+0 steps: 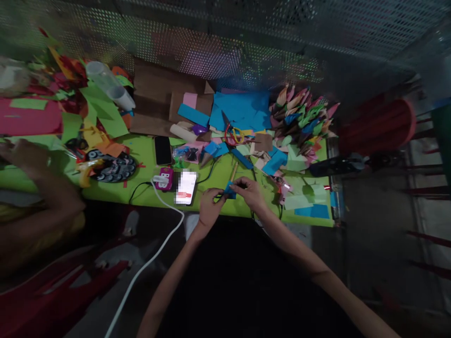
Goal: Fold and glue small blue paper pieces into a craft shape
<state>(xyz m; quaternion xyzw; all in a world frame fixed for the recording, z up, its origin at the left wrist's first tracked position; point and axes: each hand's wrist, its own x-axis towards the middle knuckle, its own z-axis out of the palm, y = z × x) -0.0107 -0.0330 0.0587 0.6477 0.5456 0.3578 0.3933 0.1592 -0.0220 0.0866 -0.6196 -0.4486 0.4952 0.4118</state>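
Observation:
Both my hands meet over the front edge of the green table (218, 176). My left hand (208, 206) and my right hand (249, 191) pinch a small piece of blue paper (230, 190) between their fingertips, fingers closed on it from either side. A thin wooden stick (233, 172) lies on the table just behind the paper. A phone with a lit screen (186, 187) lies to the left of my left hand.
Blue paper sheets (243, 110), scissors with red and yellow handles (234, 134) and a heap of folded coloured paper cones (303, 117) lie behind. A dark phone (163, 149), a pink charger (165, 178) with white cable, and another person's arm (31, 188) are at left.

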